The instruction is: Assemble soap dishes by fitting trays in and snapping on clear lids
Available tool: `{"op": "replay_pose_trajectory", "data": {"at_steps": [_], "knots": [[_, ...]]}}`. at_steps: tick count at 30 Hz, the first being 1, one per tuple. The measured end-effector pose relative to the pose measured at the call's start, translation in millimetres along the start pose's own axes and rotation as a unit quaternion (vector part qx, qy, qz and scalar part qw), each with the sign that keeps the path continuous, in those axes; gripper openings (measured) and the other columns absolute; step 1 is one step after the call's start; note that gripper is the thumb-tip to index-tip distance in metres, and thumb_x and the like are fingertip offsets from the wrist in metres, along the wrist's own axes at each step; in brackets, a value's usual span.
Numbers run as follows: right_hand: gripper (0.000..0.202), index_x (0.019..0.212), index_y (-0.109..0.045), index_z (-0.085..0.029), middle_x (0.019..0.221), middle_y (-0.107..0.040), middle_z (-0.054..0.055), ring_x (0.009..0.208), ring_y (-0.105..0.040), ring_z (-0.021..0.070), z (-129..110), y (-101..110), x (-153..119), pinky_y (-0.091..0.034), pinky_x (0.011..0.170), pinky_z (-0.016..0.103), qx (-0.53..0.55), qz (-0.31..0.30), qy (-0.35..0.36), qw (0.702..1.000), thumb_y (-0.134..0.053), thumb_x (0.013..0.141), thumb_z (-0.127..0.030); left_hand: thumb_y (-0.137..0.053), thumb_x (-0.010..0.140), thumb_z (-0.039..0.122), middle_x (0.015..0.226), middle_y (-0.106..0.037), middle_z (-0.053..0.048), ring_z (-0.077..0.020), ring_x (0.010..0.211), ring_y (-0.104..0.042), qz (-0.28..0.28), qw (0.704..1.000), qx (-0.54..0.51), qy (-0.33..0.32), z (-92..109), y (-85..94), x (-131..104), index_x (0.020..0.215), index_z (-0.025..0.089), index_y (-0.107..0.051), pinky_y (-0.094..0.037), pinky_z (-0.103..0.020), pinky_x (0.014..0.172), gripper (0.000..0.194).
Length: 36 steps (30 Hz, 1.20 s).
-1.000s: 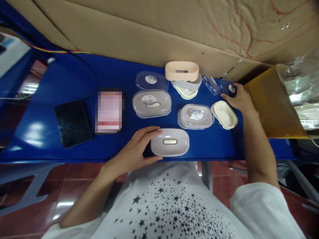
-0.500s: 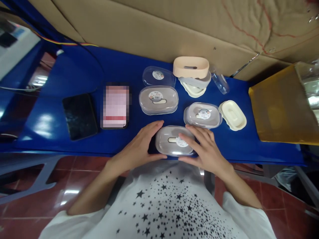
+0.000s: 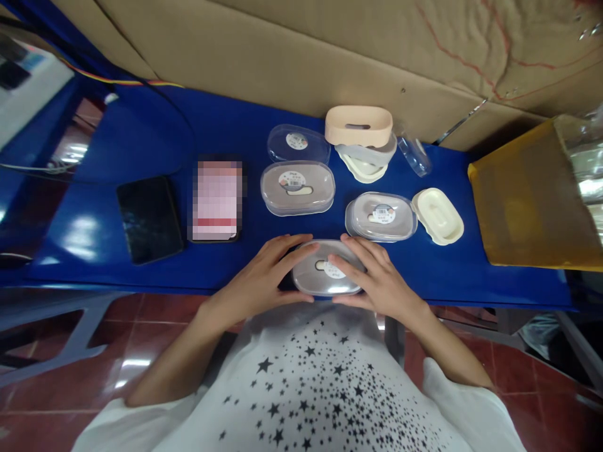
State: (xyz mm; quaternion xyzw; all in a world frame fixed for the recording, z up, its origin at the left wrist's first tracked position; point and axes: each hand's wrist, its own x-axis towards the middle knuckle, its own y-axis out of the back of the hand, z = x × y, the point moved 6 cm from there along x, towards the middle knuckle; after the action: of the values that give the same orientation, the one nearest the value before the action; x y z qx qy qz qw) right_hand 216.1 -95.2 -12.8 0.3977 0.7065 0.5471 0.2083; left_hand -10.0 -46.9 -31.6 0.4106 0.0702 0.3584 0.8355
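Note:
A grey soap box with a clear lid and a round label lies at the table's front edge. My left hand is curved round its left end, one finger on the lid and the thumb at the near side. Round the right end wraps my right hand, its fingers over the far rim and the label, partly covering both. Just behind stand two more lidded soap boxes, one to the left and one to the right.
At the back, a peach soap box base is stacked on grey and cream pieces. Clear lids and a cream tray lie around. A black tablet and a blurred-out phone are left; a taped carton stands right.
My left hand has closed in on the soap box, and a finger now lies on its lid. My right hand has shifted slightly left over the lid.

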Motion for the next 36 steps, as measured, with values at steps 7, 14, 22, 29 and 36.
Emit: {"op": "replay_pose_trajectory", "data": {"at_steps": [7, 14, 22, 29, 36], "knots": [[0.101, 0.181, -0.008, -0.033, 0.186, -0.023, 0.015, 0.173, -0.025, 0.0353, 1, -3, 1, -0.042, 0.135, 0.06, 0.11, -0.005, 0.009, 0.994, -0.072, 0.105, -0.052, -0.084, 0.097, 0.052, 0.165, -0.053, -0.016, -0.0381, 0.151, -0.055, 0.021, 1.0, 0.007, -0.015, 2, 0.1, -1, 0.17, 0.034, -0.034, -0.052, -0.062, 0.123, 0.09], [0.089, 0.18, -0.016, -0.038, 0.177, -0.047, 0.01, 0.165, -0.042, 0.0361, 34, 26, -16, -0.042, 0.133, 0.065, 0.001, 0.076, -0.031, 0.997, -0.068, 0.109, -0.047, -0.082, 0.098, 0.052, 0.16, -0.056, -0.017, -0.0386, 0.146, -0.06, 0.032, 0.998, 0.061, -0.002, 7, 7.6, -4, 0.168, 0.032, -0.035, -0.056, -0.062, 0.118, 0.086], [0.066, 0.167, -0.048, -0.044, 0.164, -0.06, 0.006, 0.157, -0.051, 0.039, 69, 51, -98, -0.049, 0.125, 0.068, -0.085, 0.17, -0.202, 0.961, -0.068, 0.107, -0.029, -0.078, 0.102, 0.046, 0.134, -0.068, -0.019, -0.0385, 0.119, -0.073, 0.132, 0.96, 0.244, -0.031, 27, 5.3, 13, 0.169, 0.028, -0.037, -0.064, -0.053, 0.095, 0.081], [0.073, 0.165, -0.052, -0.048, 0.151, -0.066, 0.006, 0.147, -0.057, 0.0418, 30, 48, -146, -0.054, 0.117, 0.07, -0.062, 0.179, -0.207, 0.96, -0.076, 0.1, -0.024, -0.059, 0.112, 0.043, 0.153, -0.06, -0.025, -0.0415, 0.128, -0.072, 0.022, 0.978, 0.207, 0.023, 35, -14.5, 84, 0.152, 0.016, -0.06, -0.067, -0.052, 0.097, 0.048], [0.076, 0.176, -0.029, -0.045, 0.165, -0.057, 0.007, 0.15, -0.056, 0.0397, 11, 21, -92, -0.05, 0.121, 0.064, -0.036, 0.16, -0.152, 0.975, -0.064, 0.108, -0.041, -0.04, 0.118, 0.055, 0.185, -0.023, -0.018, -0.0358, 0.153, -0.057, -0.06, 0.996, 0.037, -0.062, 52, -6.2, 107, 0.178, 0.032, -0.018, -0.056, -0.056, 0.122, 0.069]]}}
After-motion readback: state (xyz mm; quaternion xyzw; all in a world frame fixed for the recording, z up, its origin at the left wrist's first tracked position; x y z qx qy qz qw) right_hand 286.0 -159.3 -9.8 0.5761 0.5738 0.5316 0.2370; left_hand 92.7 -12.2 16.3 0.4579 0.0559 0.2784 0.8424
